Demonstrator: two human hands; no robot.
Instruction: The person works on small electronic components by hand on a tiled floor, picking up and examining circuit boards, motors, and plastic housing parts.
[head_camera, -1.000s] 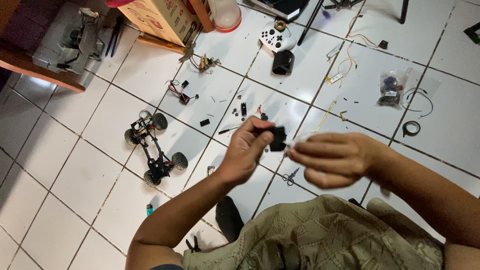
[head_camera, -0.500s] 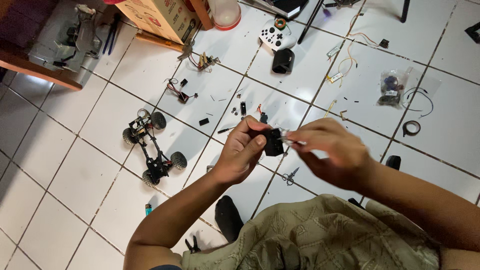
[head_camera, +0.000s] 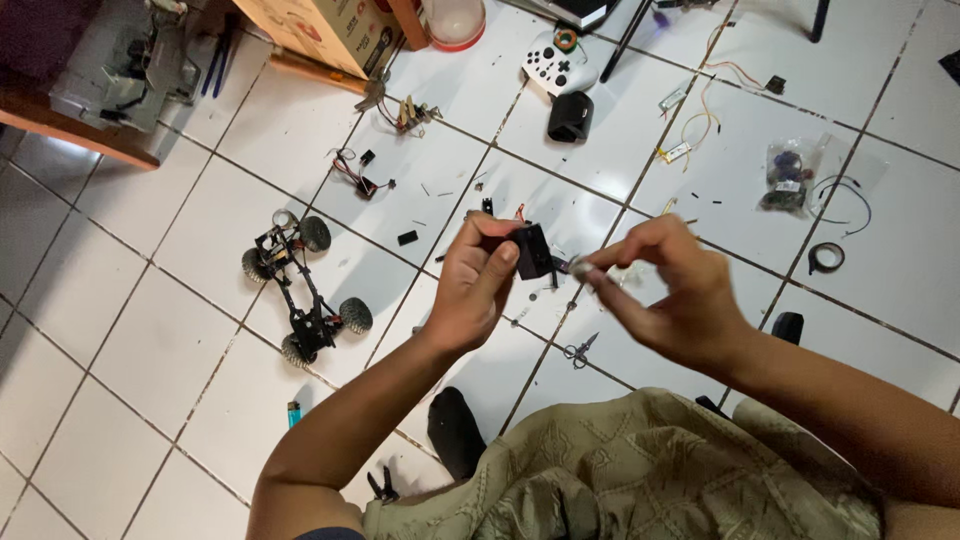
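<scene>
A small black box-shaped part is pinched in the left hand above the white tiled floor. A tiny pale piece is gripped by the right hand, just beside it. Bare tiles are left at lower left; a printed cardboard box is seen at the top edge.

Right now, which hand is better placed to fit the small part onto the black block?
Probably the right hand: its fingertips pinch a small part beside the black block. The left hand grips the block and seems to steady it.
</scene>
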